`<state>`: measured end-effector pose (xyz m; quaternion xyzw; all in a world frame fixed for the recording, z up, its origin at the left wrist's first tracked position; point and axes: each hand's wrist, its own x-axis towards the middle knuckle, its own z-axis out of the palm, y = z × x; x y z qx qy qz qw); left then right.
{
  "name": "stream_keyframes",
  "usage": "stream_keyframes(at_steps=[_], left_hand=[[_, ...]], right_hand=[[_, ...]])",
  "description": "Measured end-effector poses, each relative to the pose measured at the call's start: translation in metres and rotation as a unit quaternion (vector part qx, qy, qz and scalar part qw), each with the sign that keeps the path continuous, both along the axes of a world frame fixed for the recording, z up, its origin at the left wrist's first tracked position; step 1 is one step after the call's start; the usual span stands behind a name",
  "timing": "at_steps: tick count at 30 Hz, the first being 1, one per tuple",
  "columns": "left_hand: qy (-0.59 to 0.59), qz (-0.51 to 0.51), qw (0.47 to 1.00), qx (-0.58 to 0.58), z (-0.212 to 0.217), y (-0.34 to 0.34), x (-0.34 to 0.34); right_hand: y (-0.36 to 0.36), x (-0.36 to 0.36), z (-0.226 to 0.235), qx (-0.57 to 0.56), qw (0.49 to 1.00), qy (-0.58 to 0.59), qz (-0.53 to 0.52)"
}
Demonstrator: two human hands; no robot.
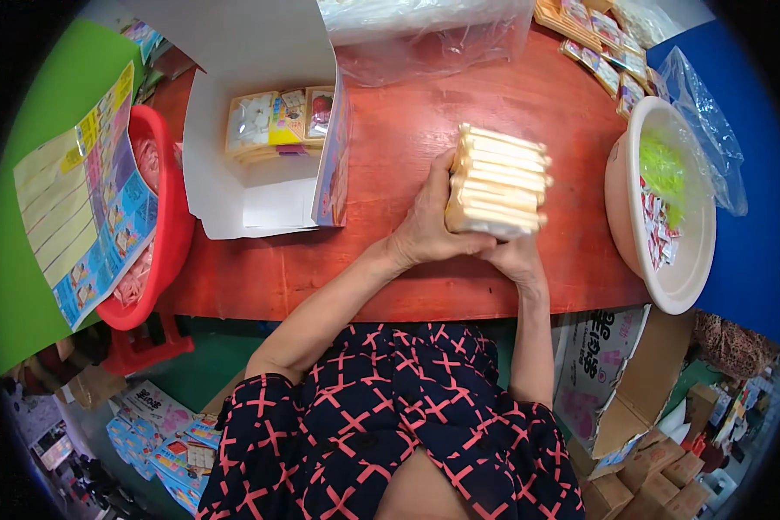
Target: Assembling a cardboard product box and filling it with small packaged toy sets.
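Note:
Both my hands grip a stack of several shallow cream-yellow plastic trays [498, 184], held over the red table with its layered edges facing up. My left hand [426, 215] wraps the stack's left side and lower corner. At the bottom edge is my right hand [513, 257], its fingers partly hidden under the stack. Left of the hands stands an open white carton [273, 208]. Similar packed trays [279, 119] with clear fronts and a yellow-and-purple label lie at the back inside it.
A red basin [175, 217] with pink packets and a printed sheet [87, 191] is at the left. At the right a white basin [617, 186] holds green items and small sachets. Plastic wrap [433, 43] and more trays [602, 52] lie at the far side of the table [390, 130].

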<state>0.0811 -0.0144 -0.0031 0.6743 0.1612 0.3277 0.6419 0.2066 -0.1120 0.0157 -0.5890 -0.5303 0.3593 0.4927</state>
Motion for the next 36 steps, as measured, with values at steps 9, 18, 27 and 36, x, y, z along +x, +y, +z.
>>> stream_keyframes(at_steps=[9, 18, 27, 36], left_hand=[[0.023, 0.114, 0.968, 0.221, 0.008, -0.012, 0.004], [-0.031, 0.07, 0.978, 0.195, 0.003, -0.005, 0.006], [-0.024, 0.095, 0.959, 0.266, 0.016, -0.004, 0.01], [-0.056, 0.123, 0.964, 0.23, 0.051, -0.011, 0.008]], right_hand=[[-0.019, 0.008, -0.009, -0.018, 0.999, -0.004, -0.049], [-0.011, 0.019, -0.008, -0.125, 0.99, 0.049, -0.038], [-0.016, 0.027, -0.028, -0.131, 0.974, 0.138, -0.122], [-0.009, 0.026, -0.032, -0.031, 0.936, 0.339, -0.089]])
